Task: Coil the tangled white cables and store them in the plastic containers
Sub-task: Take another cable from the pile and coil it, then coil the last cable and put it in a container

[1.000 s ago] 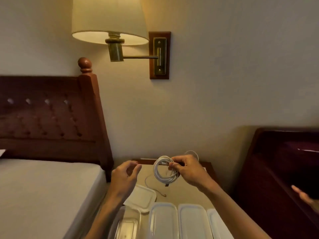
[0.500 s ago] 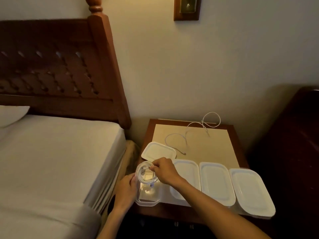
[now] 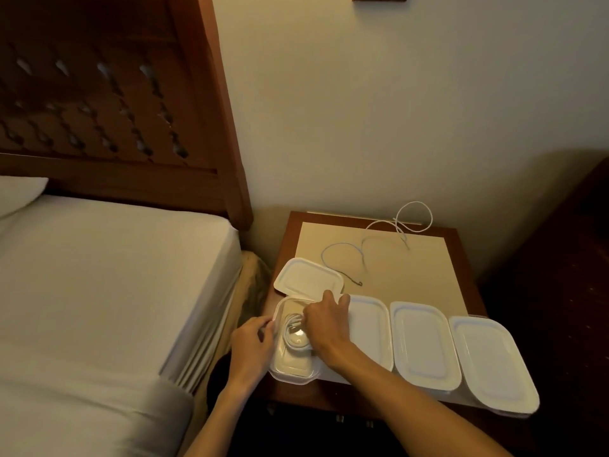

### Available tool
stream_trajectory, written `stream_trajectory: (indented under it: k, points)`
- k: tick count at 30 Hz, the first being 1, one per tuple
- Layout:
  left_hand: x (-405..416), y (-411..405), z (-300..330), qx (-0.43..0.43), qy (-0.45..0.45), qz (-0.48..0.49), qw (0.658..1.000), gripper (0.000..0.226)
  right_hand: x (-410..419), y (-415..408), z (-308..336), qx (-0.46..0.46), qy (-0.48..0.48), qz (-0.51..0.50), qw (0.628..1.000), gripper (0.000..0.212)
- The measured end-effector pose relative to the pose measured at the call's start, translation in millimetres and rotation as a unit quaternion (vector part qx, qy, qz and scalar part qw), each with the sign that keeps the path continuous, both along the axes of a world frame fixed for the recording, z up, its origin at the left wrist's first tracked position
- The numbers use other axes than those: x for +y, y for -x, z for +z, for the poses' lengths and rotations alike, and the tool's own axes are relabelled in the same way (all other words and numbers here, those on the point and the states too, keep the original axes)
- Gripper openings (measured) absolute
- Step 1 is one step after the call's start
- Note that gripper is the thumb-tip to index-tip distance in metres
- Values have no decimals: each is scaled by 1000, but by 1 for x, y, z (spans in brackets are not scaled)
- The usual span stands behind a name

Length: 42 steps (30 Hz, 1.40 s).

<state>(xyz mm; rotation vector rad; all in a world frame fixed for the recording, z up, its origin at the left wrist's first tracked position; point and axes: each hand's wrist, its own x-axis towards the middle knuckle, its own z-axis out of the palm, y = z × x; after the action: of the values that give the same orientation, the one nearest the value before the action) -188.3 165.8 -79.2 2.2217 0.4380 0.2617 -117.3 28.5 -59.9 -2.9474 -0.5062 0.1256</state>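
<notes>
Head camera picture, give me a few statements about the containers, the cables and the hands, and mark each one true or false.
1. A coiled white cable lies inside the open container at the left end of the row. True.
2. All four containers in the row have their lids on. False: the leftmost is open, and its loose lid lies on the nightstand just behind it; the other three are lidded.
3. The right hand reaches into the open container over the coil. True.
4. The left hand rests on the bed. False: it is against the open container's left side.
5. No cable remains outside the containers. False: an uncoiled cable lies loose at the back of the nightstand.
</notes>
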Motion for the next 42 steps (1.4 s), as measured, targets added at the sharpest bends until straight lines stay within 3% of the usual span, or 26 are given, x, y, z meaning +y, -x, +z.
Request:
stream_trajectory:
  k: [8,12,14,18,25,29,32,36,39,42]
  points:
    - [-11,-4,1,-25,18,7,1000,19,-6,-6,-6,-35,0,25,999,26]
    - [-11,-6,0,-24,29,15,999,19,-18,-21,10,-84,-258,-34,962,26]
    - [-12,-6,2,-23,38,13,999,17,-33,-49,11,-49,-315,-96,943,19]
    - [-12,-8,2,-22,50,12,998,17,-61,-105,3,48,-163,-107,979,24]
    - [-5,-10,-9,-12,54,-4,998,20,-61,-127,-9,68,-73,-33,994,22]
    - [-7,-10,-6,-19,38,27,999,23,-63,-132,-8,68,-78,-39,994,23]
    - [-16,-17,14,-72,-12,60,995,23,-69,-134,9,112,-139,-56,982,21]
    - [-43,-44,61,-151,-57,-37,986,23,-96,-136,65,148,-191,-57,969,17]
    - [-78,-84,104,-205,-41,-127,970,39,-128,-130,129,162,-199,-26,966,28]
    - [-121,-130,154,-216,-10,-204,955,63,-164,-114,195,170,-290,12,942,29]
